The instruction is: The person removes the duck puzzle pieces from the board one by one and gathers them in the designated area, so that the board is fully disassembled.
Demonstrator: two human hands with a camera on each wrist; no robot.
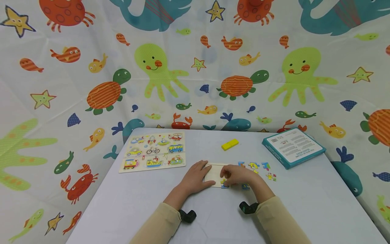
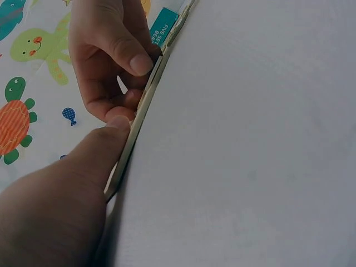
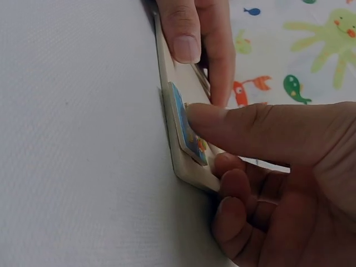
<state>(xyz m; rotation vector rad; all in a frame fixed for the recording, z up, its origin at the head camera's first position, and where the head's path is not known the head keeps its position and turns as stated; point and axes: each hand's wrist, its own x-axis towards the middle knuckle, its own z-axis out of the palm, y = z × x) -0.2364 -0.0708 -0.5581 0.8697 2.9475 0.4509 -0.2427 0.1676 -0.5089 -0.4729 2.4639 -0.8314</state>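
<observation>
A pale wooden puzzle tray [image 1: 214, 173] lies on the table between the hands. My left hand [image 1: 195, 177] rests on its left side, fingers extended and thumb along the near edge. Over the tray's right part is my right hand [image 1: 240, 173], its fingers curled. Its thumb and fingers hold a small blue and multicoloured jigsaw piece [image 3: 188, 133] at the tray's near rim; the thumb presses on the piece's face. Under and beside the right hand lie several loose jigsaw pieces [image 1: 253, 165], some partly hidden by it.
At the back left lies a wooden vehicle puzzle board [image 1: 158, 149]. A yellow block [image 1: 230, 144] sits behind the tray. A teal-edged box [image 1: 294, 147] stands at the back right. Behind the white table [image 1: 304, 210] hangs a cloth with sea animals [image 1: 195, 78].
</observation>
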